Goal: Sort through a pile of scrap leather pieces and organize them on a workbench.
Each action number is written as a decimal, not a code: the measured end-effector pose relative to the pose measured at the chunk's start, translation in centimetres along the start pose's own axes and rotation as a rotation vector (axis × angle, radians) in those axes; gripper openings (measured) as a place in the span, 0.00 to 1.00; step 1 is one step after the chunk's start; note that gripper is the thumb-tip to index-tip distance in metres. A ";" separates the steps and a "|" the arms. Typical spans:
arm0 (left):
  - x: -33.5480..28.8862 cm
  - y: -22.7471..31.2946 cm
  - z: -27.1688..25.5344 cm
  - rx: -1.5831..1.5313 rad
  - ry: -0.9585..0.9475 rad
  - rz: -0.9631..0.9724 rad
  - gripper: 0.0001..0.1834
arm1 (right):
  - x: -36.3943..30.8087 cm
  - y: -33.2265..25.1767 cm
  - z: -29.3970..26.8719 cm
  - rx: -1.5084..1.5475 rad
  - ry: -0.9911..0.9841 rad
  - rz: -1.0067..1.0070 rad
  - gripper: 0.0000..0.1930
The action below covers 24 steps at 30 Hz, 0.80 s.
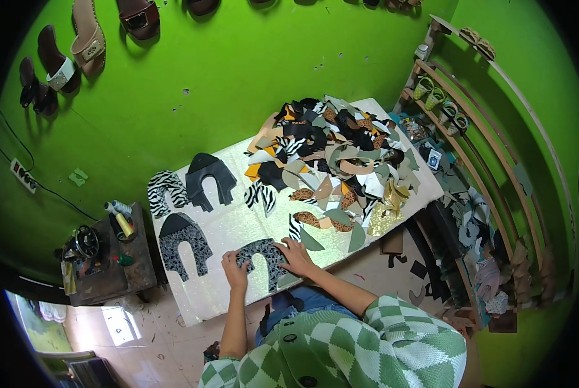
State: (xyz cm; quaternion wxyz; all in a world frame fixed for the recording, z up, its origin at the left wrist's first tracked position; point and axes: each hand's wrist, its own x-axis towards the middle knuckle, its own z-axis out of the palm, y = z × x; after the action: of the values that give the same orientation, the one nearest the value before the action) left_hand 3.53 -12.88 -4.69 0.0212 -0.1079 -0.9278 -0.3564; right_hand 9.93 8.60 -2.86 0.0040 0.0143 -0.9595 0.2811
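On the near edge of the table lies an arch-shaped shoe-upper piece (261, 248), black with a grey mottled pattern. My left hand (235, 270) touches its left leg with the fingers a little apart. Spread fingers of my right hand (296, 257) rest on its right side. A grey-green scrap (287, 280) shows below my right wrist. Farther left is a matching arch piece (184, 242) with a plain black part at its top. Beyond it lie a zebra-striped arch piece (166, 193) and a plain black one (210, 180).
A big heap of cut scraps (328, 145) covers the table's far right, with gold pieces (389, 210) beside it. Left of the table stands a small dark stand (137, 265) holding thread spools (124, 225). Wooden shelves (470, 155) with sandals line the right; sandals (89, 48) hang on the green wall.
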 end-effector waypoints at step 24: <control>0.1 6.7 5.2 -0.072 0.227 -0.239 0.34 | -3.3 18.6 -11.5 0.605 0.311 0.375 0.31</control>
State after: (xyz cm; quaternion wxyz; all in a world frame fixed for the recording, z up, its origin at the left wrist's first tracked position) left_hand 5.06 -4.52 -4.17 0.0795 0.0435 -0.9122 -0.3995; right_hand 12.71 30.58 -3.28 0.0936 -0.2035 -0.8072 0.5461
